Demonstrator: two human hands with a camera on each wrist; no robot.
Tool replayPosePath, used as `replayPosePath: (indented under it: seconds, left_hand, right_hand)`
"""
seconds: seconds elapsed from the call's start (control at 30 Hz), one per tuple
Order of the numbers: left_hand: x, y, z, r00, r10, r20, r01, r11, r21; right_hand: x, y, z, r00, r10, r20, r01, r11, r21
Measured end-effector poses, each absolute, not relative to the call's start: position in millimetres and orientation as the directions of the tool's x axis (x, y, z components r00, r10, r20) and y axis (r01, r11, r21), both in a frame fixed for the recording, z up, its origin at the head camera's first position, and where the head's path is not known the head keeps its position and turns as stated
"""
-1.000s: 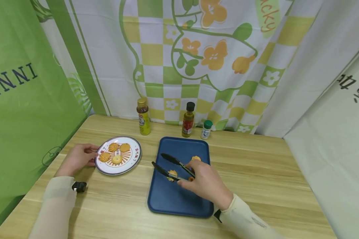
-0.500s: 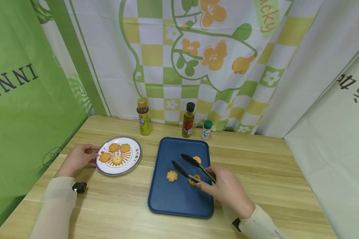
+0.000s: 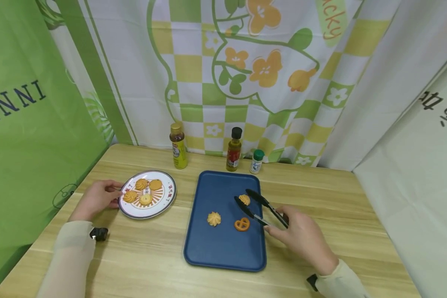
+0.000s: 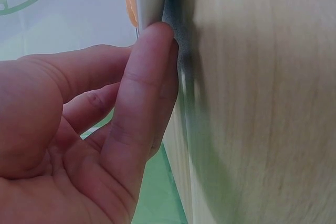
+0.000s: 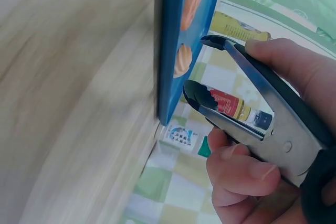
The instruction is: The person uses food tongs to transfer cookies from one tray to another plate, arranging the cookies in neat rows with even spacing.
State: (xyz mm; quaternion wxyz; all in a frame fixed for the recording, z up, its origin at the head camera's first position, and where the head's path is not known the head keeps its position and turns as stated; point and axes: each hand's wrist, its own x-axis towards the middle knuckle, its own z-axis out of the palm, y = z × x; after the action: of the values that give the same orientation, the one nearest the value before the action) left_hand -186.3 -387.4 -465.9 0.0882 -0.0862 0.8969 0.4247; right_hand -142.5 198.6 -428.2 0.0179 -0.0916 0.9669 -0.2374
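My left hand [image 3: 98, 198] pinches the left rim of a white plate [image 3: 169, 182], with the thumb above and fingers beneath; the left wrist view shows the fingertips at its edge. Several round cookies [image 3: 145, 199] sit on the plate. In my right hand [image 3: 303, 236] is a pair of black-tipped metal tongs [image 5: 286, 142], spread apart with nothing between the tips. Those tips hover over the right side of a blue tray [image 3: 219, 250], either side of a swirled cookie [image 3: 244, 200]. A pretzel [image 3: 242, 224] and a flower-shaped cookie [image 3: 214, 219] also lie on the tray.
Along the back of the wooden table [image 3: 320, 198] stand a yellow-labelled bottle [image 3: 179, 151], a black-capped bottle [image 3: 234, 151] and a small green-capped shaker [image 3: 257, 161]. A patterned curtain [image 3: 193, 82] hangs right behind them.
My right hand has carried the spread tongs rightward, from over the flower-shaped cookie, past the pretzel, to the swirled cookie. The left hand and plate have stayed put.
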Motion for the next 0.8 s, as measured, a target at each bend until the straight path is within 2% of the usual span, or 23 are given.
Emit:
replayPosePath:
  seconds: [0.8]
  left_hand:
    - [-185.8, -386.7, -469.3, -0.973, -0.086, -0.215, -0.219, 0.642, 0.734]
  right_hand:
    - [-139.2, 204.0, -434.7, -0.975, -0.214, 0.054, -0.218, 0.896, -0.387]
